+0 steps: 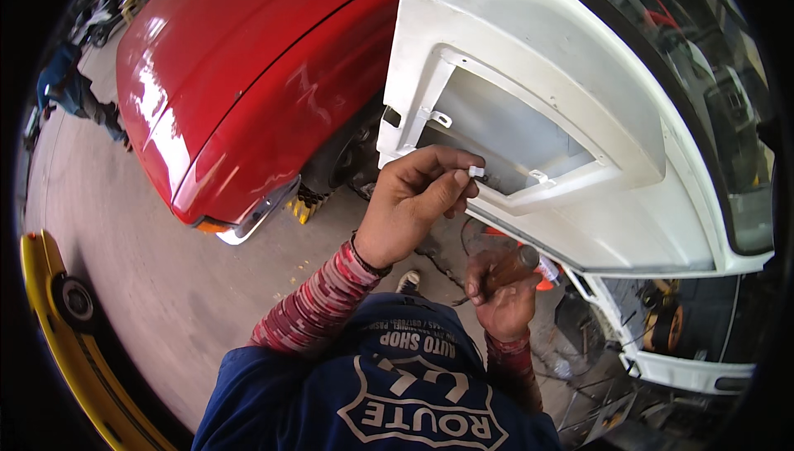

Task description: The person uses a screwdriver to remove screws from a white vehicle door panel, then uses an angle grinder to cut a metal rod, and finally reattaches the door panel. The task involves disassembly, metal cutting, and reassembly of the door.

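Note:
My left hand (413,199) is raised in front of a white vehicle door panel (529,33). Its thumb and forefinger pinch a small white piece (475,171), too small to identify, beside the lower left corner of the panel's recessed opening (513,124). Lower and to the right, in front of my body, my right hand (503,306) is wrapped round a brown, rounded wooden-looking handle (514,266) that points up and right. The rest of that tool is hidden. Two small metal tabs, one a slotted tab (442,119), stick into the opening.
A red car (256,62) stands close on the left, with a yellow support (301,209) beneath it. Farther left are a yellow car (62,327) and a person in blue (74,91). A white vehicle body (695,368), cables and workshop clutter lie at the lower right.

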Available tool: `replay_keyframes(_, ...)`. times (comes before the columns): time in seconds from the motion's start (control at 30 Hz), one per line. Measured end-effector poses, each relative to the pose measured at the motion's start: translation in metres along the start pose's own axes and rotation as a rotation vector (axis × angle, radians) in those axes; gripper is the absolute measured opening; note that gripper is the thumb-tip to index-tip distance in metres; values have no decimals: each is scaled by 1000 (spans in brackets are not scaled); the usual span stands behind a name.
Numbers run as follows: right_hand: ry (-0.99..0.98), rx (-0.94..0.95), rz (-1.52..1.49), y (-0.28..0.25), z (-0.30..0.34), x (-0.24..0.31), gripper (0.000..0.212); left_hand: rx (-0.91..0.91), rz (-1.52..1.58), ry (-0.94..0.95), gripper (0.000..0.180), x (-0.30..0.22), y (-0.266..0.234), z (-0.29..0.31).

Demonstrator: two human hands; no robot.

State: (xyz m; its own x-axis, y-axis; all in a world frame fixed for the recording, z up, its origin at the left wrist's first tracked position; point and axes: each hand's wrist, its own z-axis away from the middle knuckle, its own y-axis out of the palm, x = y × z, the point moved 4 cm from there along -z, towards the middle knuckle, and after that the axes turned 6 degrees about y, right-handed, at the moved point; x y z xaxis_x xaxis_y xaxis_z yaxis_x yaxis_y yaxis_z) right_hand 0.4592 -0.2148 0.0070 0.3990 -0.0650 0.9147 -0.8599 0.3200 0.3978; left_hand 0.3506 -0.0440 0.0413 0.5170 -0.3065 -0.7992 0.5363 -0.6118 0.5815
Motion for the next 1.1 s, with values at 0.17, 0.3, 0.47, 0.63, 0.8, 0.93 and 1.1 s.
replay_keyframes(0.17,111,175,35,-42,5,12,79,-109,0,143,25,22,16,-7)
replay_keyframes(0.3,215,252,70,-58,2,18,82,-178,-30,161,24,32,18,-8)
replay_keyframes(0.47,211,347,194,-61,-8,35,78,-257,-99,296,23,37,32,-27)
replay_keyframes(0.63,219,401,280,-68,-6,49,78,-422,-214,565,18,36,47,-66)
replay_keyframes(0.8,271,382,338,-85,0,58,76,-689,-317,944,18,24,47,-100)
replay_keyframes(0.93,243,357,418,-96,3,60,81,-776,-334,939,29,22,36,-124)
replay_keyframes(1.1,263,340,417,-105,-1,59,80,-709,-722,962,31,22,26,-148)
